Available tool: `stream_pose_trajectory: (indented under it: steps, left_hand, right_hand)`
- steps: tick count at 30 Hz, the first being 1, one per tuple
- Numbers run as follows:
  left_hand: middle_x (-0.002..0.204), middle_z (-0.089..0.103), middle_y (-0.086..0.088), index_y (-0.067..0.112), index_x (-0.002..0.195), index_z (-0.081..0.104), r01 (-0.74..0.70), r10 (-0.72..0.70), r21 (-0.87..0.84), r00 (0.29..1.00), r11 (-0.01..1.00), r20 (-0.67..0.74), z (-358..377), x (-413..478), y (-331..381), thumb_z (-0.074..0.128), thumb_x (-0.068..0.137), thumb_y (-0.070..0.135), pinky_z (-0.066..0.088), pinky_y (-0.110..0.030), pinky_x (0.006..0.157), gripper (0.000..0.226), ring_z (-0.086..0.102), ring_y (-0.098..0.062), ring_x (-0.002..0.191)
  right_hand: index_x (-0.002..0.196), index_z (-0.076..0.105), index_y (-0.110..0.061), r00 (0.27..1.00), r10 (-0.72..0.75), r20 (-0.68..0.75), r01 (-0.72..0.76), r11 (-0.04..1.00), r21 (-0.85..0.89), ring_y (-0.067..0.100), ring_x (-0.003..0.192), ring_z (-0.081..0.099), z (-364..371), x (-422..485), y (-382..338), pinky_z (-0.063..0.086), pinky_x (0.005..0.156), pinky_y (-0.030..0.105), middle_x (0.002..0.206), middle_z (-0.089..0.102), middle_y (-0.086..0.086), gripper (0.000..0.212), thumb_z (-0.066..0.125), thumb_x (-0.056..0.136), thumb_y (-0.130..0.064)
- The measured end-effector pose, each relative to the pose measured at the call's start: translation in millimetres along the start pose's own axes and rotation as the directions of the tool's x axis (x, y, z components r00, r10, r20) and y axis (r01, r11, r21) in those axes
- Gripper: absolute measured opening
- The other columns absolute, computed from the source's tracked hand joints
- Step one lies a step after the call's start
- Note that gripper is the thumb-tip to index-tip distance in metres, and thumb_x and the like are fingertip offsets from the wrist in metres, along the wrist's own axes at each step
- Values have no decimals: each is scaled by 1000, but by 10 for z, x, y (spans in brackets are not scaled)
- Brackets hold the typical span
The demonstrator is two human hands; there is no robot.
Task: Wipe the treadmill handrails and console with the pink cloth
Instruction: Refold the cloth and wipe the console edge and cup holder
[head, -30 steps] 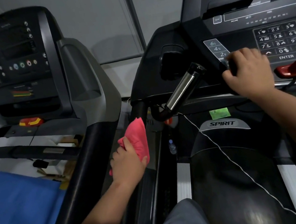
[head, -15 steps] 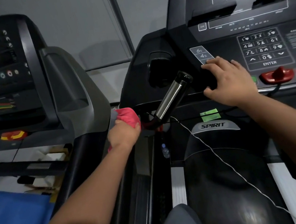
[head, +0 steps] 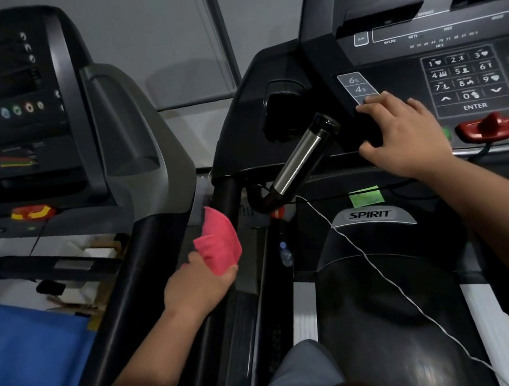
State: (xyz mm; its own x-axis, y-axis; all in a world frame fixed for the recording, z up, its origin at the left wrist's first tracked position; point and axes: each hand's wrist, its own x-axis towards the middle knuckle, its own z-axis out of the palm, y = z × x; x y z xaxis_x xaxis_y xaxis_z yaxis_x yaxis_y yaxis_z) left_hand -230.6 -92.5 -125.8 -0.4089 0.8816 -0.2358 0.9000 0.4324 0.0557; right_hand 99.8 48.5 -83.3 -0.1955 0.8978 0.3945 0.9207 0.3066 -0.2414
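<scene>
Trouser leg [head: 296,383], grey, lowest in view, over the dark motor cover marked SPIRIT [head: 370,215]; a thin white cord [head: 394,287] trails across that cover. Left hand [head: 200,290] sits beside the black left handrail [head: 229,203], fingers curled round the bunched pink cloth [head: 220,246], which stands up out of the fist and touches the rail's lower stretch. Cloth looks soft, light and limp; judged easy to fold round a tube, so best taken wadded in the palm with a loose flap left free to wrap the rail. Slip seems unlikely on matte plastic, more likely on the chrome pulse grip [head: 300,155] angled just beyond. Right hand [head: 403,132] further on, fingers bent over a dark raised grip at the console's [head: 390,47] lower edge, beside the keypad [head: 469,82] and the red safety key [head: 486,127]. Console judged not yet wiped. Farthest left, a second treadmill [head: 16,107] against the grey wall.
</scene>
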Motion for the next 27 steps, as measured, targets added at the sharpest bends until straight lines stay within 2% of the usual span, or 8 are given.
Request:
stream_pose_trajectory:
  steps: [6, 13, 16, 18, 20, 23, 25, 27]
  left_hand:
    - [127, 53, -20, -1, 130, 34, 72, -66, 72, 995, 995, -81, 8, 286, 255, 55, 81, 64, 45, -41, 93, 84, 54, -36, 116]
    - [125, 56, -19, -3, 134, 40, 91, -90, 7, 993, 996, -81, -105, 968, 616, 42, 84, 72, 49, -42, 88, 90, 58, -36, 112]
    - [134, 53, -11, 16, 136, 48, -86, 84, -19, 994, 996, -74, -249, 1080, 680, 28, 93, 64, 44, -37, 90, 67, 55, -30, 117]
    - [129, 56, -4, 34, 127, 54, -198, 186, -176, 979, 964, -82, -327, 1081, 691, 23, 99, 55, 43, -34, 90, 47, 56, -27, 113]
    - [121, 60, -11, 22, 123, 59, -71, 43, -411, 996, 909, -76, -321, 1055, 602, 21, 100, 53, 41, -34, 87, 53, 57, -30, 109]
    - [122, 59, -21, 0, 127, 54, 255, -223, -733, 964, 631, 143, -209, 992, 301, 33, 100, 48, 44, -36, 93, 60, 57, -34, 112]
    - [124, 58, -22, -3, 128, 53, 311, -268, -772, 945, 554, 189, -194, 959, 153, 40, 97, 50, 45, -42, 98, 62, 57, -36, 112]
    - [123, 59, -23, -3, 126, 54, 250, -288, -788, 953, 562, 97, -302, 912, 144, 40, 97, 49, 45, -43, 96, 62, 57, -37, 110]
  right_hand:
    - [138, 44, -18, 1000, 8, -2, -8, 1000, -24, 19, 140, 29, 26, 16, -6, 15, 116, 42, 144, 39, 0, 59, 58, 83, -33]
    - [135, 46, -19, 1000, 3, -22, -3, 1000, -21, 19, 139, 31, 24, 14, 9, 17, 115, 42, 141, 43, 0, 64, 46, 76, -42]
    - [135, 47, -19, 999, 0, -32, 0, 1000, -5, 17, 139, 30, 35, 14, 30, 17, 115, 41, 141, 43, -2, 61, 50, 78, -41]
    - [134, 48, -19, 999, -6, -45, 6, 1000, 4, 15, 139, 30, 39, 12, 49, 17, 114, 41, 141, 43, -3, 63, 47, 76, -43]
    - [134, 48, -19, 999, -6, -48, 7, 1000, 13, 15, 139, 29, 38, 7, 51, 16, 114, 40, 142, 43, -3, 62, 47, 77, -43]
    - [136, 47, -19, 999, 1, -41, 0, 1000, 26, 14, 141, 26, 42, -5, 54, 14, 115, 39, 144, 40, -3, 56, 58, 83, -36]
    - [136, 47, -18, 999, -4, -52, 6, 999, 39, 14, 141, 27, 31, -14, 60, 14, 115, 39, 144, 41, -3, 56, 60, 83, -33]
    - [136, 47, -19, 999, -5, -49, 8, 998, 58, 14, 141, 26, 17, -11, 63, 13, 115, 39, 145, 40, -3, 56, 60, 84, -33]
